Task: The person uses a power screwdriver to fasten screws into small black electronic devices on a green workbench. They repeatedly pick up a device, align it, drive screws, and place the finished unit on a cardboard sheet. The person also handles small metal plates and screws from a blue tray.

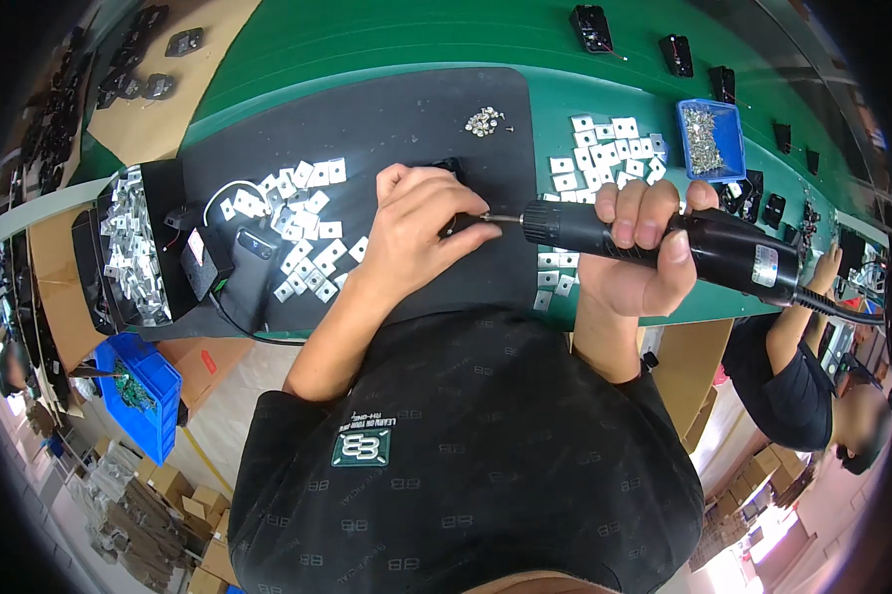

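My right hand (649, 243) is wrapped round a black electric screwdriver (574, 228), which lies level with its cord leading off to the right. The screwdriver's metal bit (506, 218) points left and reaches the fingertips of my left hand (416, 223). Those fingers are closed on a small black part (456, 224), mostly hidden by the hand; whether the bit touches it or a screw I cannot tell. Beyond my hands lies a small pile of screws (483, 122) on the black mat (386, 119). White square plates (312, 267) with dark centres are spread left of my left hand.
More white plates (604, 148) and a blue bin of screws (713, 139) are at the right. A phone (253, 252) and a black box of plates (134, 247) stand at the left. Black housings (591, 28) sit on the green bench (367, 35). Another person (792, 371) works at far right.
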